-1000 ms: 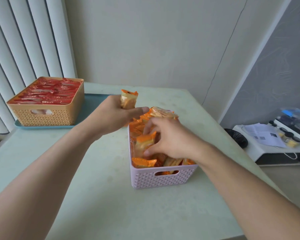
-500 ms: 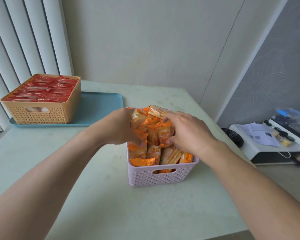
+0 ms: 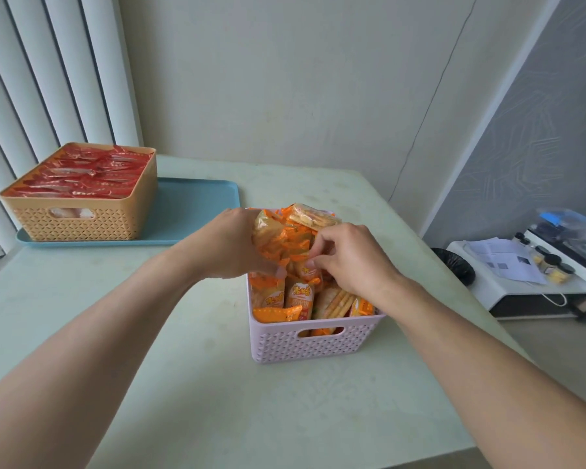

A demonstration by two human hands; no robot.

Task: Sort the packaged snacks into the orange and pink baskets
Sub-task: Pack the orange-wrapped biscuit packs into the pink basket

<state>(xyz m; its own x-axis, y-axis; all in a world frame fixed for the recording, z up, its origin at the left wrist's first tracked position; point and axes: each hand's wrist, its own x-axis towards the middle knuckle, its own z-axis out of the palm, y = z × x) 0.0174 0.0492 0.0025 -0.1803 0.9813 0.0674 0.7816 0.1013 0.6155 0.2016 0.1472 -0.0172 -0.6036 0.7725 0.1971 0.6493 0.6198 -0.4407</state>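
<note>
A pink basket (image 3: 318, 343) stands mid-table, heaped with orange cracker packets (image 3: 296, 299). My left hand (image 3: 232, 245) presses against the left side of the heap, its fingers hidden among the packets. My right hand (image 3: 349, 258) reaches in from the right, its fingertips pinching an orange packet near the heap's middle. An orange basket (image 3: 78, 218) filled with red packets (image 3: 85, 174) sits at the far left on a blue tray (image 3: 197, 211).
The pale green table (image 3: 183, 384) meets vertical blinds (image 3: 48, 79) on the left and a wall behind. Beyond the table's right edge, a low white stand (image 3: 521, 282) carries papers, small jars and a device. A dark round object (image 3: 454, 265) lies beside it.
My left hand brought down the packet it held raised and sank into the heap. My right hand shifted from the basket's front to its middle. The view tilted slightly.
</note>
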